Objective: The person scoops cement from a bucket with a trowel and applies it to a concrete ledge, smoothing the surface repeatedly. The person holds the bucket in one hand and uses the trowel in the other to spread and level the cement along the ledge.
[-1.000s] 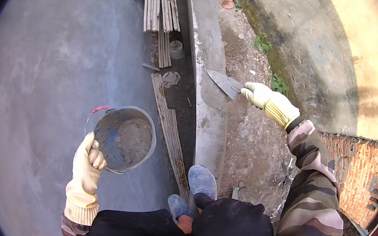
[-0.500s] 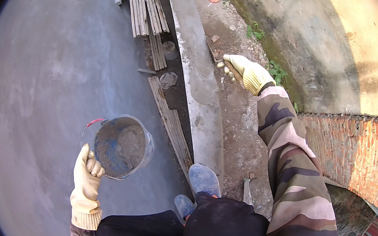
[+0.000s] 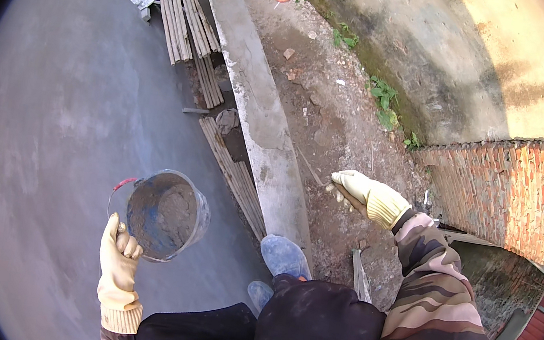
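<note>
My left hand [image 3: 116, 266], in a cream glove, is closed on a bucket [image 3: 203, 219] at the lower left, by its wire handle or near rim; which one I cannot tell. Grey wet mortar [image 3: 175, 212] lies inside the tilted bucket, and a red grip shows on the handle. My right hand [image 3: 359, 193], gloved too, is wrapped round the wooden handle of a trowel [image 3: 352, 199]. Its thin blade is seen almost edge-on, pointing toward the mortar-topped wall [image 3: 267, 125]. That long narrow wall top runs from my feet up to the far left.
Bamboo poles [image 3: 181, 16] and wooden strips [image 3: 234, 172] lie low beside the wall. A smooth grey surface [image 3: 68, 111] fills the left. Rubble ground [image 3: 320, 108] with green plants [image 3: 382, 99] borders a stained wall [image 3: 434, 67]. A brick wall [image 3: 488, 183] stands right. My blue shoe [image 3: 285, 256] is at the wall's near end.
My right hand has drawn back toward me and slightly right with the trowel, away from the far stretch of wall. My left hand still holds the bucket. The view has turned a little.
</note>
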Demonstrator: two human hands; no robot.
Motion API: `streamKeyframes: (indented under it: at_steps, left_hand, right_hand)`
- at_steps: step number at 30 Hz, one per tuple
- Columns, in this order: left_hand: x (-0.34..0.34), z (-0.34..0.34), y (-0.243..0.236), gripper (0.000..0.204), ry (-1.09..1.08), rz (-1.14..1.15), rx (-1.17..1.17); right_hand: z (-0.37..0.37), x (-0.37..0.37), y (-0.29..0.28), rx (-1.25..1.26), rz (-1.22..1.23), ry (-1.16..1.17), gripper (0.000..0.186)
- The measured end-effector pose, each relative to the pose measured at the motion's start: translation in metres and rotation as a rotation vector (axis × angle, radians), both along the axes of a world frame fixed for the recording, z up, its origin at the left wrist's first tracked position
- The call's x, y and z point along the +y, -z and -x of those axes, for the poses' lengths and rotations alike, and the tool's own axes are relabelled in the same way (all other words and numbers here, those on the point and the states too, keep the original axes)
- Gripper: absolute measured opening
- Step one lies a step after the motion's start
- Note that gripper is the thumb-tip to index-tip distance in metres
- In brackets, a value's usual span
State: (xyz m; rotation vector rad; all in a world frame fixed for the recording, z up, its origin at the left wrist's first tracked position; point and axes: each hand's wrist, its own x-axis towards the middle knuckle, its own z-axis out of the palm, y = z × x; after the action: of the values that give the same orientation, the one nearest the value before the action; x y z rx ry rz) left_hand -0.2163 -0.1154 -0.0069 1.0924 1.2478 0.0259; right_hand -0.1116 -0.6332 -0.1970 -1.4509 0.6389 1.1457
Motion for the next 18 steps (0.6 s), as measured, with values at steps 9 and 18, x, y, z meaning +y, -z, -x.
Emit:
streamKeyframes:
  at_steps: [9,18]
  left_hand:
    - [0.030,0.009,0.025,0.036,0.020,-0.061,-0.013]
    - [0.050,0.014,0.051,0.037,-0.104,-0.077,-0.008]
  right_hand:
    - [-0.220,0.071,0.017,-0.331,-0.160,0.143,0.045]
    - [-0.132,0.051,-0.002,-0.556,-0.067,-0.002,0.037]
